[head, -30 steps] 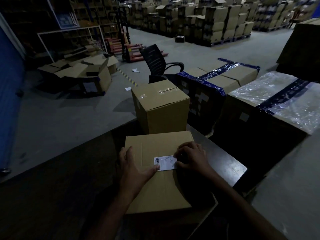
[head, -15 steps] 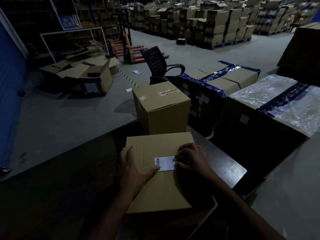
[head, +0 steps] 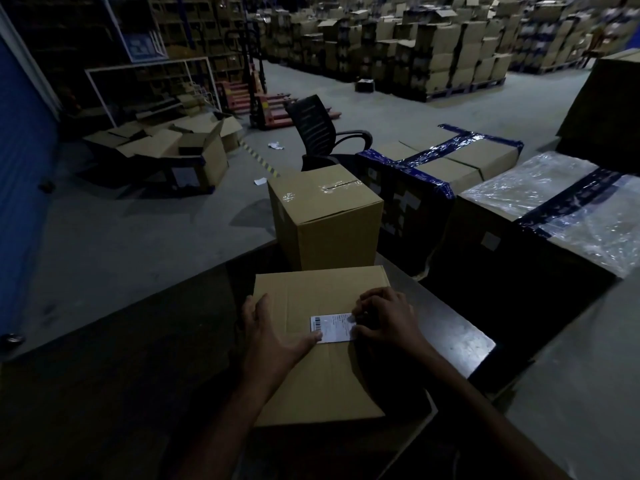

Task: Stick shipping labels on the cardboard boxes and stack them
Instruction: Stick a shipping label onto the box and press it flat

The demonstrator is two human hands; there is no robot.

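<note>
Near box [head: 311, 382] lies flat on the dark worktop [head: 104, 393]. My left hand [head: 273, 337] rests on its top, fingers over the left edge, thumb tip pressing the label [head: 333, 328]. My right hand [head: 388, 318] has curled fingertips pinching or rubbing the label's right end; light too dim to say which. Label: thin paper, creases easily, so smooth outward. Cardboard looks stiff and dry; weight unknown, probably light. To lift, take opposite side edges. Beyond, touching or nearly so, the taller taped box [head: 325, 220] stands upright.
</note>
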